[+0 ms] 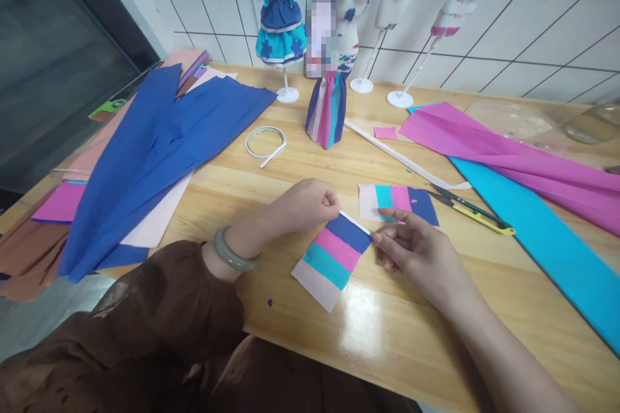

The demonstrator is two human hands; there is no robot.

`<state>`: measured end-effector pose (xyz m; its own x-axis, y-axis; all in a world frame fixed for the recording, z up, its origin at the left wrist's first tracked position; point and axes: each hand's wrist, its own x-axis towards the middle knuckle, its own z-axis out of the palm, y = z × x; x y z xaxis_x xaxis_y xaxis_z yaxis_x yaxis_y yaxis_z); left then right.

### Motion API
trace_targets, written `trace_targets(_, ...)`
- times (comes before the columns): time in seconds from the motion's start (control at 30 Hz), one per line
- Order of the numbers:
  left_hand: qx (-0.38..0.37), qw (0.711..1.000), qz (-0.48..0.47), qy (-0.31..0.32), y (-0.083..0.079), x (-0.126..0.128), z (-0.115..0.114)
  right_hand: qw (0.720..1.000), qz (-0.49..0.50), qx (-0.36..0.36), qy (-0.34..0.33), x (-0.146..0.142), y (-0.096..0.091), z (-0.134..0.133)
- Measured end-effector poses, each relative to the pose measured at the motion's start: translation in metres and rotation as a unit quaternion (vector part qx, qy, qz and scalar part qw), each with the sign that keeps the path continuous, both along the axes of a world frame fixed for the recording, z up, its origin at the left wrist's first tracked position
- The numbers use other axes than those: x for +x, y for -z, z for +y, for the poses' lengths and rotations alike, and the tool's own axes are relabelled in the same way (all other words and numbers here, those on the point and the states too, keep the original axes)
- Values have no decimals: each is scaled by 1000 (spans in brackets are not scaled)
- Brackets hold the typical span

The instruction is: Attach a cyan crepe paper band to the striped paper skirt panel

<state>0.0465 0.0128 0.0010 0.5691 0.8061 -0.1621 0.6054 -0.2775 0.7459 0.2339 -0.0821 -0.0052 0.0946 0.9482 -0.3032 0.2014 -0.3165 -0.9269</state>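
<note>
Both hands pinch the white strip (356,222) edging a striped crepe-paper panel (332,261). The left hand (305,206) has a closed grip on one end and the right hand (416,248) a narrow grip on the other, seemingly to keep it taut. The panel lies flat on the surface (387,329), nearer the person than the tape roll (264,141).

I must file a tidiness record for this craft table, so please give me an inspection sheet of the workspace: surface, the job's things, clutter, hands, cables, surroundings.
Surface: glossy wooden table.
Job's things: striped paper piece with a white strip along its blue edge; second striped piece lying flat behind it.
Clutter: blue sheets, magenta sheet, cyan sheet, tape roll, yellow-handled scissors.
Hands: left hand and right hand each pinch one end of the white strip.
Cables: nothing seen.
Surroundings: white tiled wall; small dress forms on stands at the table's far edge.
</note>
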Motion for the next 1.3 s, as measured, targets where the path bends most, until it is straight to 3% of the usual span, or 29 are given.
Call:
trace_targets(0.3,37,999,18,20,-2,1,-1,999,-26,-12,-21,2,2,0)
trace_targets(1.3,47,998,46,12,-7,5,-3,991,-124,9,-44,0,6,3)
